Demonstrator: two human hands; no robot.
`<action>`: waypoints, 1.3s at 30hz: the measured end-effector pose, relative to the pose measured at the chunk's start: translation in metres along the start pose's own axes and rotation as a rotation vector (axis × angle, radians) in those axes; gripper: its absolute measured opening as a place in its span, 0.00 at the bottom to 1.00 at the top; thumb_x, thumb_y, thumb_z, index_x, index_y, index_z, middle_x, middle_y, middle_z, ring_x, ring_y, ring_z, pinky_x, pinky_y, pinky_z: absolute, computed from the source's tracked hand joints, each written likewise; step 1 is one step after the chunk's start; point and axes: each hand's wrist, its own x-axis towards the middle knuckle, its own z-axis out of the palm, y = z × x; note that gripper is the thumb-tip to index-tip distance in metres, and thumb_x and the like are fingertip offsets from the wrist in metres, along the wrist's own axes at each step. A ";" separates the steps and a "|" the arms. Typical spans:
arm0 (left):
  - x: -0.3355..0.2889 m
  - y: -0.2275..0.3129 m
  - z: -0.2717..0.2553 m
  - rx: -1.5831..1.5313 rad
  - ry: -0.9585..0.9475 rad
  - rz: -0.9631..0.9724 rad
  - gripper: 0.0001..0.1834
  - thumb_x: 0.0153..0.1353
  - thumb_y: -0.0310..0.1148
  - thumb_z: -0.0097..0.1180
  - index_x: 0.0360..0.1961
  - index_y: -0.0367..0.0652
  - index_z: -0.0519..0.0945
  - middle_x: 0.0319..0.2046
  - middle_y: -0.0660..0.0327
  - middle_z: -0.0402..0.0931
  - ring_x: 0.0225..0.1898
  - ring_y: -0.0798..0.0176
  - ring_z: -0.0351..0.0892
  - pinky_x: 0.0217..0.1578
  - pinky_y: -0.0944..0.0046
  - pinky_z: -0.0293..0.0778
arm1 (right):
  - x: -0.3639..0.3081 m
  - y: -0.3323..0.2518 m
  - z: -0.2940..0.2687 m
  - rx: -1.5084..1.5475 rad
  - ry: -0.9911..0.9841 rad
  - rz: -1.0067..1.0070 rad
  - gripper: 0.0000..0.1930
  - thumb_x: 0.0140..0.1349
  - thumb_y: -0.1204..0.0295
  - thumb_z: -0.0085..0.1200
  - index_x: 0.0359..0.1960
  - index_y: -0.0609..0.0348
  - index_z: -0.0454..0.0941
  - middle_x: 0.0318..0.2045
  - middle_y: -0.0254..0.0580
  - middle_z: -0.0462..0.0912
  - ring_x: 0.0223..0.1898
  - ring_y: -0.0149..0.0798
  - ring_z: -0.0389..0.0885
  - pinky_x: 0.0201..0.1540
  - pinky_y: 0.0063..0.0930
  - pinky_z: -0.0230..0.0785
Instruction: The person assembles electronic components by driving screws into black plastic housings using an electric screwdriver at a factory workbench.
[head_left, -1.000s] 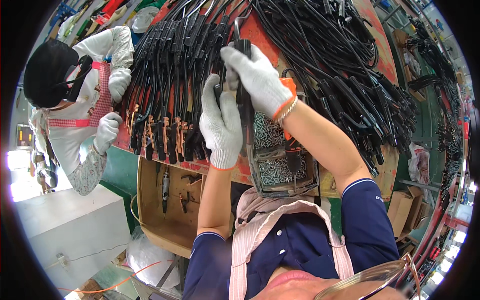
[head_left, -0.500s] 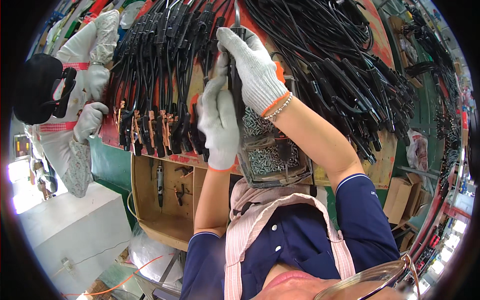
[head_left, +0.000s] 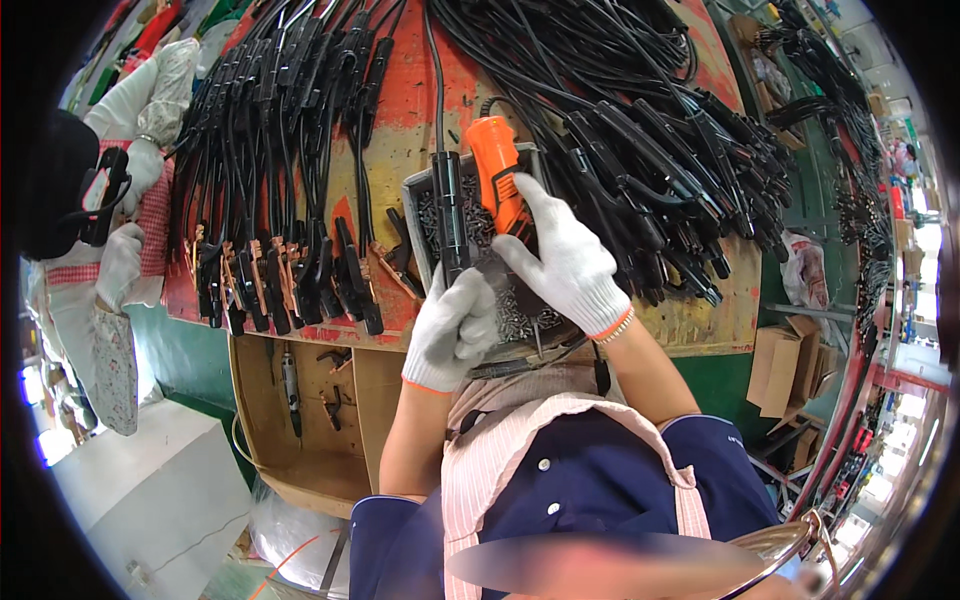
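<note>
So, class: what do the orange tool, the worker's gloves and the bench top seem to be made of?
Orange tool: probably moulded plastic, smooth with a slight sheen. Gloves on the left hand and right hand: white knitted fabric, likely cotton, ribbed with orange cuff edging. Bench top: painted board, possibly wood, its red paint worn through to yellow.

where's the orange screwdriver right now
In the head view, the orange screwdriver is near centre, gripped by the right hand, over the tray of screws.

Even, fairly bright overhead light fills the scene, with soft shadows and little glare. Daylight blows out to white at the far left and lower right rim. The fisheye lens bends straight edges strongly toward a black circular border. The centre stays sharp; a smeared, blurred band crosses the bottom edge.
</note>
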 end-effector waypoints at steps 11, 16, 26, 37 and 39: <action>-0.002 -0.003 0.001 -0.207 -0.099 0.107 0.17 0.69 0.51 0.47 0.38 0.47 0.69 0.19 0.68 0.63 0.10 0.75 0.56 0.09 0.74 0.52 | -0.006 -0.004 -0.029 1.334 0.080 -0.006 0.31 0.52 0.71 0.65 0.58 0.61 0.67 0.36 0.39 0.76 0.37 0.37 0.78 0.41 0.32 0.73; 0.001 0.002 0.003 -0.023 -0.099 0.070 0.11 0.70 0.36 0.49 0.50 0.45 0.72 0.19 0.70 0.61 0.10 0.78 0.54 0.11 0.75 0.56 | -0.021 -0.022 -0.079 1.696 0.569 -0.414 0.32 0.56 0.69 0.61 0.62 0.57 0.60 0.45 0.44 0.76 0.27 0.28 0.69 0.30 0.24 0.68; -0.008 0.010 0.006 0.113 0.000 0.069 0.10 0.64 0.32 0.55 0.36 0.34 0.77 0.14 0.68 0.66 0.08 0.78 0.56 0.09 0.76 0.52 | -0.040 0.003 -0.042 1.587 0.575 -0.583 0.39 0.59 0.84 0.49 0.70 0.36 0.50 0.49 0.46 0.73 0.20 0.30 0.68 0.19 0.27 0.66; -0.007 0.008 0.005 0.007 0.019 0.126 0.31 0.61 0.24 0.53 0.65 0.46 0.60 0.23 0.59 0.74 0.08 0.77 0.58 0.08 0.76 0.52 | -0.033 0.004 -0.019 1.417 0.510 -0.422 0.31 0.58 0.83 0.52 0.59 0.45 0.52 0.23 0.39 0.72 0.17 0.34 0.70 0.23 0.32 0.72; -0.005 0.009 0.005 0.038 -0.001 0.129 0.32 0.61 0.24 0.53 0.66 0.46 0.59 0.24 0.57 0.75 0.08 0.77 0.58 0.08 0.76 0.52 | -0.033 0.005 -0.016 1.395 0.493 -0.429 0.33 0.58 0.83 0.52 0.61 0.42 0.51 0.28 0.40 0.71 0.18 0.34 0.69 0.22 0.31 0.71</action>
